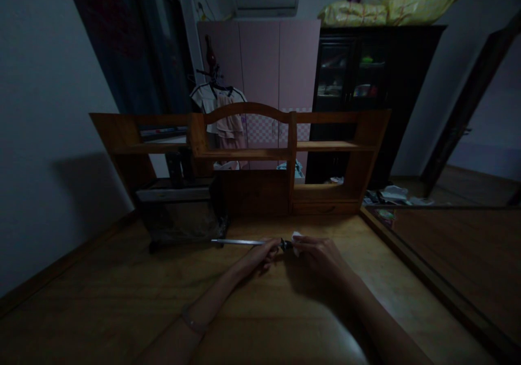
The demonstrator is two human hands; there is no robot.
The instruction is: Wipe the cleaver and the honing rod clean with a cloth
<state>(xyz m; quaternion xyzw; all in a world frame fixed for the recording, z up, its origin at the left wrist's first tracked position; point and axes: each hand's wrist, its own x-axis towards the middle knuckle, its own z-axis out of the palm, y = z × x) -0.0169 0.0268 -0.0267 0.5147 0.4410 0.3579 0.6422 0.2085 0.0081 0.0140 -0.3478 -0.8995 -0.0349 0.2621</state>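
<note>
Left hand [260, 254] and right hand [321, 250] are held close together over the worktop [260, 324]. A slim, pale rod [236, 242] is gripped by curled fingers of the left, near its dark end piece [286, 244], with the shaft pointed out to the left; a small white piece [297, 237], perhaps tissue or cloth, is pinched by the right at that dark end piece.

Little can be settled about progress. The rod is already in hand and the white piece is already placed by its end; by judgement, the dark part is being worked on, while most of the shaft is left uncovered. Whether any stretch has been finished cannot be read from one dim view, and neither item has been set down.

Much is obscured by the low light. Part of the rod is covered by the left fingers, and part of the white piece by the right ones; whether it is pressed against the dark end piece or merely lined up with it cannot be told. The rod's tip is seen in front of a dark box [179, 216], beyond and left of the hands, and contact cannot be judged. Both forearms [217, 294] are cut off by the lower edge.
</note>
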